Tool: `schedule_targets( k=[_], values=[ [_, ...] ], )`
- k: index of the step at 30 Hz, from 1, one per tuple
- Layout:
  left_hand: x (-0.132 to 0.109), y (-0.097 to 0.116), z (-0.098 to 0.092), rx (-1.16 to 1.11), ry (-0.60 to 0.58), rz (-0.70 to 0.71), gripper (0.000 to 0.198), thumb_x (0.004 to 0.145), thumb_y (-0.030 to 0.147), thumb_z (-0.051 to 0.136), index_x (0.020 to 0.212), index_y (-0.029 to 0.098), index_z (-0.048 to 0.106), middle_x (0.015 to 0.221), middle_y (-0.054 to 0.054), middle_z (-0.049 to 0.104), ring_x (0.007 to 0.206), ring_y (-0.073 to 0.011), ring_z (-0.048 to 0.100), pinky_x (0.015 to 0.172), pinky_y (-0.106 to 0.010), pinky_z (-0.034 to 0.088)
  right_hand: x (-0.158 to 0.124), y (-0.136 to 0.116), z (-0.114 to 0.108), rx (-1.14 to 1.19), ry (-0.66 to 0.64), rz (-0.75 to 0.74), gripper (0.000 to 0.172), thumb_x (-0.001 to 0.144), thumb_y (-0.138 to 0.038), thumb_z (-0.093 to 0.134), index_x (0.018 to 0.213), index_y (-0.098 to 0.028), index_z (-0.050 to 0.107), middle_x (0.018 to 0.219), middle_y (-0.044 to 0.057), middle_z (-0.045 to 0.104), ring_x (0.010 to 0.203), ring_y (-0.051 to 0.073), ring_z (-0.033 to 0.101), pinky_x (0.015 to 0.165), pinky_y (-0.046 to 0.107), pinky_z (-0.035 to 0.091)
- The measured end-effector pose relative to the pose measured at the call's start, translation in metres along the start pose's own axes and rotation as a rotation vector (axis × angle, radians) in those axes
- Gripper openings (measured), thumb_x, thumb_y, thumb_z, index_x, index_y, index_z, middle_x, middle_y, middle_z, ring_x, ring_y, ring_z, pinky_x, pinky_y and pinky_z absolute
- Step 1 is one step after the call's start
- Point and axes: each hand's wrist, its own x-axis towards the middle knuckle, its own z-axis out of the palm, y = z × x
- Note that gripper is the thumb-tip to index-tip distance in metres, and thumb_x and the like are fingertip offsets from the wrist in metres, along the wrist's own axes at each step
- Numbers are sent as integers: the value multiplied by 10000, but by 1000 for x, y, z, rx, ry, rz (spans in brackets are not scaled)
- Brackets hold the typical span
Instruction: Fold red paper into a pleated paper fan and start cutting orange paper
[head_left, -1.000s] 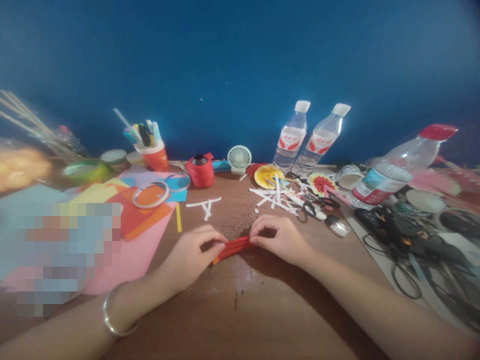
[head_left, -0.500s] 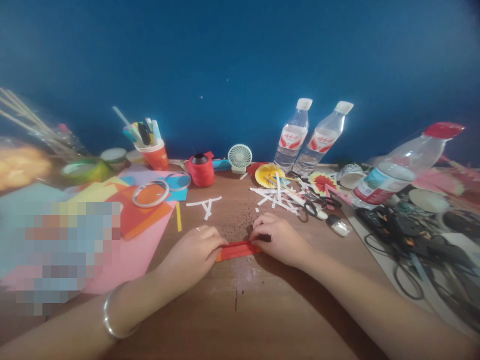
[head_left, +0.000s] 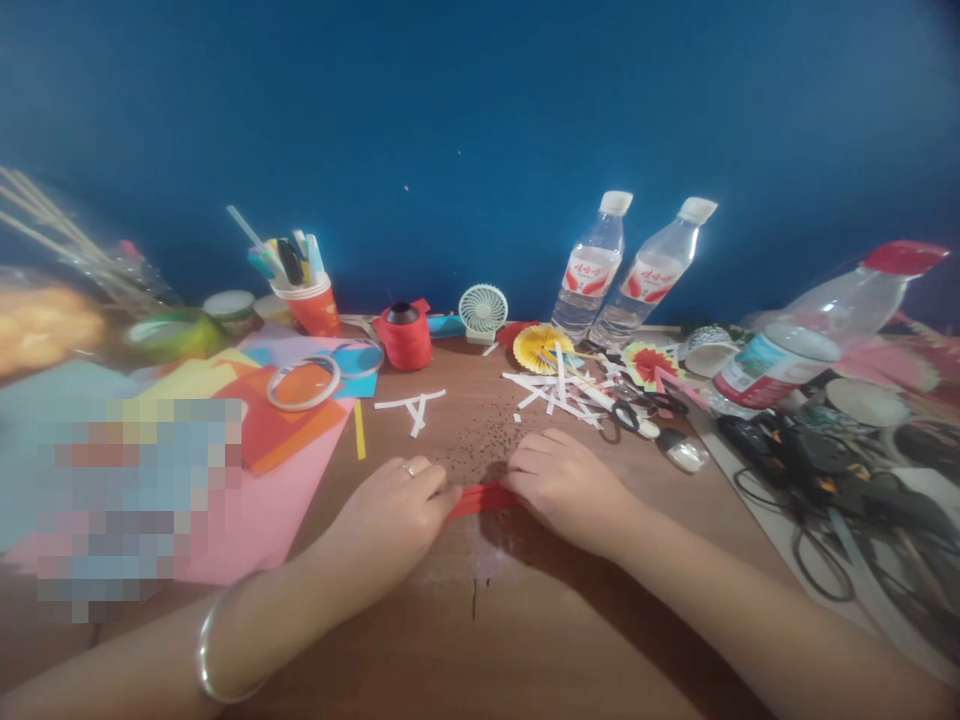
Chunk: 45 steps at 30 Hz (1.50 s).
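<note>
Near the middle of the bench [head_left: 405, 645], a folded strip of red paper [head_left: 484, 497] is held between two hands, with its length running from one side to the other. The left hand [head_left: 397, 510] is closed narrowly on one end of it, and the right hand [head_left: 574, 490] is closed on the other end; the fingers hide both ends, so I cannot tell how exactly they pinch. I also cannot tell whether the paper touches the wood. A ring [head_left: 409, 468] sits on a finger of the left hand, and a silver bracelet [head_left: 203, 650] goes around that forearm. Just beyond the paper, many dark specks [head_left: 487, 440] are scattered. Farther away lie a few crossed white strips [head_left: 415, 408] and, to their left, one yellow strip [head_left: 360, 432]. At the left are coloured sheets, among them a large pink sheet [head_left: 270, 540] and an orange sheet [head_left: 300, 440], on which a roll of tape [head_left: 271, 392] rests. Along the back stand a cup [head_left: 319, 310] of pens [head_left: 292, 262], a red spool [head_left: 409, 345], a small fan [head_left: 483, 310] and two water bottles. Before these bottles, a yellow paper rosette [head_left: 532, 350] is near a pile of white paper scraps [head_left: 559, 402] and scissors [head_left: 624, 416]. At the right, a larger bottle [head_left: 776, 365] with a red cap stands close to black cables [head_left: 795, 470].
</note>
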Motion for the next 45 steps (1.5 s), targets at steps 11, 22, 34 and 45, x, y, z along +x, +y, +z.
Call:
schedule_targets(
  k=[11, 22, 34, 45],
  values=[
    [8, 3, 4, -56, 1, -54, 198, 868, 166, 402, 867, 184, 599, 718, -41, 501, 702, -196, 460, 599, -335, 328, 4, -9, 2, 71, -32, 77, 129, 814, -135, 531, 695, -161, 574, 698, 24, 560, 704, 156, 444, 621, 280, 314],
    [9, 3, 8, -195, 40, -28, 209, 846, 95, 392, 833, 159, 592, 797, -56, 545, 801, -194, 487, 755, -349, 384, 8, -8, 2, 235, -59, 136, 113, 819, -114, 497, 850, -163, 594, 778, 45, 582, 787, 165, 486, 695, 276, 370],
    [13, 5, -2, -610, 39, -292, 164, 821, 125, 390, 839, 186, 541, 817, -22, 570, 767, -165, 518, 702, -305, 410, 11, -16, 5, 394, -4, 275, 108, 742, -72, 496, 743, -180, 506, 727, 12, 547, 699, 144, 474, 639, 248, 360],
    [12, 0, -7, -1028, 113, -579, 107, 786, 219, 451, 833, 217, 547, 762, 25, 605, 684, -141, 555, 608, -248, 416, 11, -13, 6, 958, 160, 527, 318, 683, -140, 615, 978, -236, 550, 924, 10, 617, 833, 163, 580, 759, 306, 433]
  ],
)
